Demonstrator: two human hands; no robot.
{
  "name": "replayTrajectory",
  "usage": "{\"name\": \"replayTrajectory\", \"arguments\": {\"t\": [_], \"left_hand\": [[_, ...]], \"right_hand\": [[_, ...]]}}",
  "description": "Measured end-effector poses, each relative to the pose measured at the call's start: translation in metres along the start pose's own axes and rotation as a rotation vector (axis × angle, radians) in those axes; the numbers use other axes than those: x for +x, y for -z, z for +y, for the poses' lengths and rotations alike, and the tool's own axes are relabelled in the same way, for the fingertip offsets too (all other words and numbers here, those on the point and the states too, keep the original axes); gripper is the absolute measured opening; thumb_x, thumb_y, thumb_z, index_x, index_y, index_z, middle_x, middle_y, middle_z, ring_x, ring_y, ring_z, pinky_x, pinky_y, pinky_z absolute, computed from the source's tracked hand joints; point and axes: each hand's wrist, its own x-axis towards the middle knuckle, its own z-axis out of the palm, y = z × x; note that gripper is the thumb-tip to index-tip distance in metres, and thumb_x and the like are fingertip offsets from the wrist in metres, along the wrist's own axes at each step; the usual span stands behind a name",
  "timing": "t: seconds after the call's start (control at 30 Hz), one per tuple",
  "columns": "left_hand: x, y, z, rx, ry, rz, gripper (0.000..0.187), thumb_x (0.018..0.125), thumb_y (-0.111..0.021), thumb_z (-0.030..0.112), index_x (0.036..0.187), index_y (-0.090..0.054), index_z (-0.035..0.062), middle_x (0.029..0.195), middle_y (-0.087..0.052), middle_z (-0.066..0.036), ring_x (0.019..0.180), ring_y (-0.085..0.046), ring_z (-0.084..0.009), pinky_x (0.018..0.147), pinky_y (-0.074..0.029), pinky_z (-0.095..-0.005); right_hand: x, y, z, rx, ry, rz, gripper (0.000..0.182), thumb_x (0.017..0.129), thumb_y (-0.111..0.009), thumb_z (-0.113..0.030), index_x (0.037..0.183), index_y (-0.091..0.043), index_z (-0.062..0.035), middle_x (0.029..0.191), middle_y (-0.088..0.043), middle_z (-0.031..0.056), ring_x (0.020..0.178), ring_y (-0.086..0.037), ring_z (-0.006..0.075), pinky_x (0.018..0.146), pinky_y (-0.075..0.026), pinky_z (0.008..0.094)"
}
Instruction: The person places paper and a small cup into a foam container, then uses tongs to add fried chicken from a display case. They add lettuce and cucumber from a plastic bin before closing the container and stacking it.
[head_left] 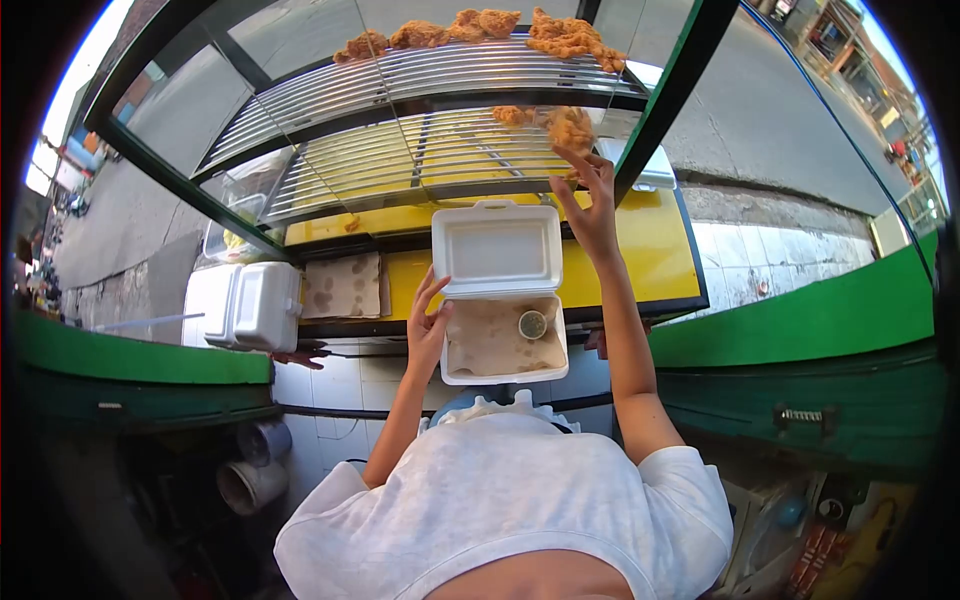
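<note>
A white foam takeaway box (566, 345) stands in front of me with its lid (497, 250) raised. Brown paper (480, 335) lines its base, and a small round cup (532, 323) sits on the paper. My left hand (429, 325) is at the box's left side by the hinge, fingers spread, fingertips right at the edge. Higher up, my right hand (592, 200) reaches to the lower rack of the display case, its thumb and fingers apart. Its fingertips overlap the lower side of a fried chicken piece (571, 130) there.
Several fried chicken pieces (480, 24) lie on the upper wire rack (400, 75). Closed foam boxes (265, 305) and stacked brown paper sheets (343, 284) stand left on the yellow counter (660, 250). The case's green post (675, 100) rises beside my right hand.
</note>
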Motion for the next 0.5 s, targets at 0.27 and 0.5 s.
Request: {"name": "replayTrajectory", "arguments": {"t": [0.27,0.5], "left_hand": [[-0.031,-0.002,-0.006,0.003,-0.012,0.147,0.039,0.088,-0.053,-0.005,0.125,-0.058,0.0087,0.148,-0.035,-0.005,0.096,-0.053,0.0001,0.071,-0.043,-0.0144],[-0.047,0.023,-0.012,0.003,-0.030,0.227,0.038,0.089,-0.054,-0.003,0.124,-0.058,0.0087,0.147,-0.035,-0.005,0.102,-0.053,-0.0018,0.073,-0.045,-0.0149]], "right_hand": [[-0.012,-0.033,0.013,0.173,0.066,0.114,0.054,0.094,-0.055,-0.021,0.140,-0.036,0.0006,0.145,-0.036,0.0193,0.135,-0.035,0.0306,0.110,-0.028,0.0396],[-0.016,-0.067,-0.003,0.116,0.068,0.049,0.056,0.094,-0.055,-0.020,0.141,-0.034,0.0013,0.142,-0.041,0.0203,0.133,-0.038,0.0299,0.108,-0.030,0.0366]]}}
